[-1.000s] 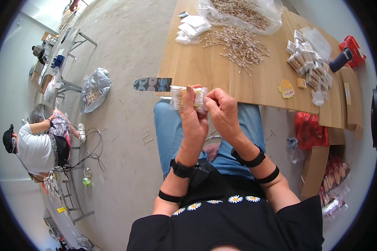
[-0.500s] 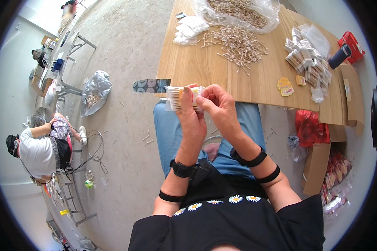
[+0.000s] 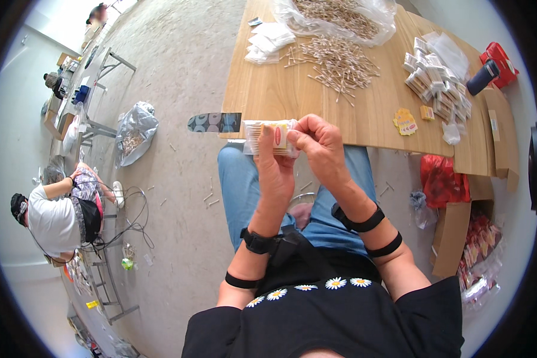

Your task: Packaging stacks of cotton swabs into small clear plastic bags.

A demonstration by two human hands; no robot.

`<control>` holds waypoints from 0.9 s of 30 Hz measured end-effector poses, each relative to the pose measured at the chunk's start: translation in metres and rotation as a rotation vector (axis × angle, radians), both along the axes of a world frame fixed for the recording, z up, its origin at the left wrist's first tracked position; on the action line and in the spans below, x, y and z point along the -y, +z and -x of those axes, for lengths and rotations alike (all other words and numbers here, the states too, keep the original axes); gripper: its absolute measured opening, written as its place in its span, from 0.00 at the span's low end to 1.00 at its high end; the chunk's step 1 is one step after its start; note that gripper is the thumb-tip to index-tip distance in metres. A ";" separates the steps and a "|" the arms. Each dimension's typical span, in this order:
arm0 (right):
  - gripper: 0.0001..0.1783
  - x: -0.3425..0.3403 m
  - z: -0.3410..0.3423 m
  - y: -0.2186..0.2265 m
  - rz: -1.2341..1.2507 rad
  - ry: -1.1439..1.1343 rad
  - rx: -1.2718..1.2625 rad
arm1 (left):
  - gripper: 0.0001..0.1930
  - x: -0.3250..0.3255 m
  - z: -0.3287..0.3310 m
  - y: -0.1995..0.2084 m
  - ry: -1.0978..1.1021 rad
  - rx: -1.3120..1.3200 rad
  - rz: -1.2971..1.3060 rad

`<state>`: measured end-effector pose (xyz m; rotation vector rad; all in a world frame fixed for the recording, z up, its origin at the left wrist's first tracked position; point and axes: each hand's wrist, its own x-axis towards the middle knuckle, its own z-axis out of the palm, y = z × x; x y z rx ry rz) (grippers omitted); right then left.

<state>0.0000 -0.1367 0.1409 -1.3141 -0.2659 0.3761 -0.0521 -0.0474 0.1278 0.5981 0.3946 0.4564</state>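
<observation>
The left hand, its grip closed with thumb flat over a clear swab packet, seemingly steadies it while the right hand pinches its right end

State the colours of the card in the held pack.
Yellow card with a red oval, best in the head view.

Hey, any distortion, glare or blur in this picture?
Head view throughout: fisheye distortion bends the wooden table along its right edge; the upper-left background washes out toward white; highlights glint on the silvery plastic bag; the cotton-swab packet in the left hand looks fairly sharp, without obvious motion blur.
</observation>
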 end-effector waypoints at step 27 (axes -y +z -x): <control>0.05 0.028 -0.026 0.023 0.241 0.109 0.625 | 0.10 -0.056 0.013 -0.010 -0.444 0.000 -0.490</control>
